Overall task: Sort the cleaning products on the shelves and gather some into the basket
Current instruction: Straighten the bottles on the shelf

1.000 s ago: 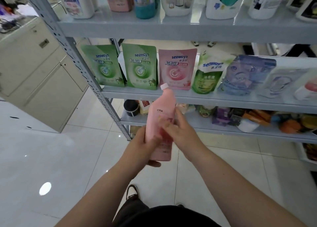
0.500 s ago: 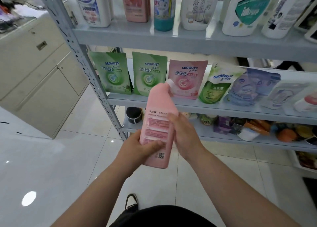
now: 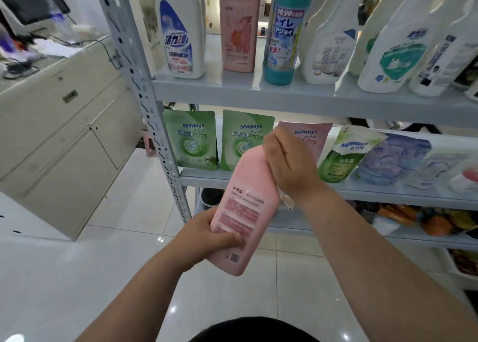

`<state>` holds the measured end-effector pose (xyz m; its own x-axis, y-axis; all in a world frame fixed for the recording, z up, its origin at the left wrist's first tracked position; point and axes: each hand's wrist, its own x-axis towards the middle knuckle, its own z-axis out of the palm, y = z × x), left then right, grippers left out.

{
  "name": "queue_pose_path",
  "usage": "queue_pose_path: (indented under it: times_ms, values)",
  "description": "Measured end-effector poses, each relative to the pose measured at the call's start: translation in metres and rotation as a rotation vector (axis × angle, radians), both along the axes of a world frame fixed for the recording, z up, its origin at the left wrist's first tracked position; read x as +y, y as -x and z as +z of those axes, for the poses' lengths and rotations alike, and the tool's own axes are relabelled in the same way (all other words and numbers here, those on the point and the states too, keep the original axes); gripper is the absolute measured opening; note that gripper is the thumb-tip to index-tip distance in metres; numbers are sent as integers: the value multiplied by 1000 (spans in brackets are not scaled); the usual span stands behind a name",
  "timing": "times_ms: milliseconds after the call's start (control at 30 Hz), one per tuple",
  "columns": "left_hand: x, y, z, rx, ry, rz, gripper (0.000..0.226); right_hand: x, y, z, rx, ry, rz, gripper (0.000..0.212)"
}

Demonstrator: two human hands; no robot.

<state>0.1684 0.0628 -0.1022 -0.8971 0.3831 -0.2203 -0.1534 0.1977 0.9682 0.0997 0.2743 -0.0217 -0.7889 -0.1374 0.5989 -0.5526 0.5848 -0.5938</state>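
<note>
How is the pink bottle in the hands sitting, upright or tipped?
Tipped. The pink bottle leans top-right, the left hand gripping its base and the right hand wrapped round its top.

Bottles (image 3: pixel 282 31) on upper shelf (image 3: pixel 284 95), frame top; pouches (image 3: pixel 191 139) on middle shelf (image 3: pixel 196 177) below; cabinet (image 3: pixel 64 134) left; held bottle (image 3: pixel 245 212) centre, before pouches.

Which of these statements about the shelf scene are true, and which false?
1. Both the left hand and the right hand hold the pink bottle. True.
2. The right hand grips the bottle's base. False: it grips the top; the left hand holds the lower part.
3. Two green pouches stand left of a pink pouch. True.
4. The teal bottle stands on the floor. False: it stands on the upper shelf.
</note>
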Motion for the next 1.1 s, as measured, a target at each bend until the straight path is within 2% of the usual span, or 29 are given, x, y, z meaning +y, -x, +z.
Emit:
queue_pose_path:
  times_ms: [100, 167, 267, 300, 400, 467, 500, 567, 600, 633, 700, 800, 867, 967, 1033, 1100]
  values:
    - [-16, 11, -1, 8, -54, -8, 46, -11, 9, 4, 41, -103, -19, 35]
    - [-20, 19, 1, 41, -53, 39, 49, -22, 16, 9, -97, -65, -95, 38]
    - [-23, 28, 4, 105, -30, 118, 49, -46, 17, 6, -375, 163, -117, 40]
    - [-22, 31, 5, 127, -24, 161, 52, -55, 13, 1, -443, 197, -88, 46]
    - [-15, 40, 10, 262, 15, 285, 55, -85, -2, -19, -600, 284, 10, 91]
    - [-11, 44, 13, 376, 36, 240, 48, -97, -4, -26, -619, 428, 13, 101]
    - [-11, 44, 15, 421, 74, 188, 54, -99, -2, -26, -605, 514, -4, 93]
    - [-11, 44, 18, 454, 129, 74, 66, -93, 5, -19, -590, 699, -52, 59]
    - [-10, 46, 22, 441, 97, 44, 67, -88, 10, -15, -595, 797, -63, 45]
    - [-8, 51, 27, 409, 33, 55, 67, -81, 13, -12, -597, 878, -60, 43]
    - [-4, 65, 39, 280, -95, 141, 68, -70, 20, -6, -588, 957, -38, 52]
    - [5, 88, 58, 202, -162, 125, 49, -53, 34, 3, -536, 964, -21, 37]
    - [12, 101, 69, 266, -197, 149, 41, -42, 45, 12, -491, 924, -4, 37]
    - [32, 126, 84, 386, -188, 201, 39, -24, 60, 20, -433, 838, 53, 53]
    - [49, 143, 97, 461, -167, 157, 37, -10, 69, 27, -391, 861, 43, 59]
    - [64, 163, 110, 551, -109, 81, 33, 7, 79, 38, -308, 881, -13, 52]
